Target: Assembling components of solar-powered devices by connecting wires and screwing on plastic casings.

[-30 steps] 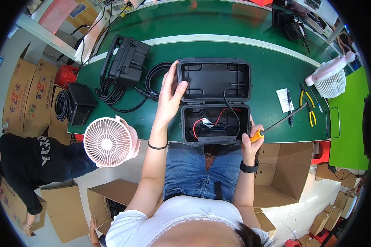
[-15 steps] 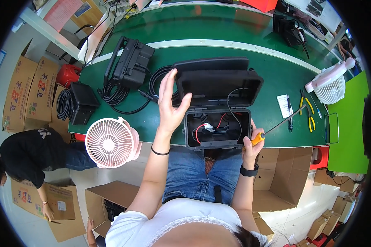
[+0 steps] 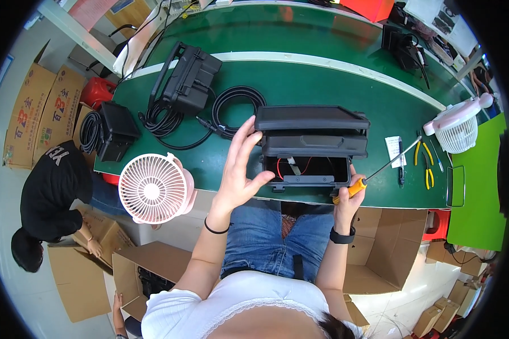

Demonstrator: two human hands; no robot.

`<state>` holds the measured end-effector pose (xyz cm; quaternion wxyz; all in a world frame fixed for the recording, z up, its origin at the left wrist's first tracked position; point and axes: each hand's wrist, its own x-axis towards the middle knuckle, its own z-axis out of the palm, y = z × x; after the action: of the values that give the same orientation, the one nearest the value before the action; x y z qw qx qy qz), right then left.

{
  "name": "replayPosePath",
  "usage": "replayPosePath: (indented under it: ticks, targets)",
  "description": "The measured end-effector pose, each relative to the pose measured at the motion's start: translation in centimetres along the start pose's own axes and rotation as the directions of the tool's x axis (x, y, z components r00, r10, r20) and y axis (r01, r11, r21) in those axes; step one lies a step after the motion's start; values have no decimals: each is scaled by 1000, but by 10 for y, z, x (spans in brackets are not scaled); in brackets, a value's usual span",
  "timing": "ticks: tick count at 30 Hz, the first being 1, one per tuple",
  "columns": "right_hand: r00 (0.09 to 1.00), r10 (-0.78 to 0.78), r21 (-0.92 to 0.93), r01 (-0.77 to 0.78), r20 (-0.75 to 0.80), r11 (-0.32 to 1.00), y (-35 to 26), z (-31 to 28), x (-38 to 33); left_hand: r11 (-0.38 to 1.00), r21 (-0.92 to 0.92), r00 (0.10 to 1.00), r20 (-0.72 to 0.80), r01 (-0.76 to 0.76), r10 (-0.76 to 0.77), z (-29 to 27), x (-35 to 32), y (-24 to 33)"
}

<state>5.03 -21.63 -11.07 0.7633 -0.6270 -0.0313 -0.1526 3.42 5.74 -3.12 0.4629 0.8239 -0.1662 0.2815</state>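
In front of me at the table's near edge stands a black plastic case point(image 3: 308, 181), its lid point(image 3: 316, 146) tilted part way down over it. Red wires and a white connector point(image 3: 293, 165) show inside; the lid covers the rest. My left hand point(image 3: 240, 169) is at the case's left side, fingers spread, fingertips beside the lid's edge and thumb near the front left corner. In my right hand point(image 3: 349, 198), at the case's front right corner, is a screwdriver point(image 3: 387, 164) with an orange handle, its long shaft pointing right and away from me.
Left on the green table point(image 3: 232, 70) are another black case with a handle point(image 3: 192, 79), coiled black cable point(image 3: 240, 93), a black box point(image 3: 117, 133) and a pink fan point(image 3: 152, 189). Right are pliers point(image 3: 428, 169), a pen point(image 3: 401, 161) and a second fan point(image 3: 455, 133). A co-worker point(image 3: 51, 192) bends over cartons.
The case's lid has swung down toward me, hiding more of the inside. My left hand has moved down along the case's left side. The screwdriver stays in my right hand.
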Motion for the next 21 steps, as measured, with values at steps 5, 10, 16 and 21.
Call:
replayPosePath:
  ticks: [5, 10, 16, 21]
  targets:
    - [999, -14, -57, 16, 36, 998, -3, -4, -1, 998, -13, 990, 127, 68, -66, -5, -12, 14]
    - [995, 100, -74, -101, -21, 992, -1, -5, -7, 991, 129, 989, 145, -24, 5, -7, -23, 1]
    - [980, 108, 34, -104, -169, 994, -23, 19, -14, 972, 208, 994, 37, -104, 99, 11, -39, -9]
    - [967, 178, 72, -167, -185, 983, -42, 20, -11, 965, 241, 994, 47, -103, 94, 11, -31, -10]
